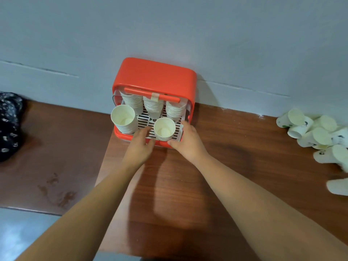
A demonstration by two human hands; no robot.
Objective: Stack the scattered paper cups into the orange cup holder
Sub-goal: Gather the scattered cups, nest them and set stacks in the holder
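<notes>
Left hand [139, 146], flat, and right hand [188, 142], grip unclear, seem to settle a cup stack [164, 129] in the orange cup holder [154, 74]; loose cups [320, 132] to its right likely come next.

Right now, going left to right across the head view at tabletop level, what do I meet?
Dark patterned cloth → front-left cup stack in the orange holder → front-middle cup stack → right hand → pile of loose paper cups. I omit the left hand: it overlaps both stacks.

1 head view, from above near table [226, 166] edge, facing down and forward toward far wall [169, 25]; orange cup holder [154, 76] close, centred.
</notes>
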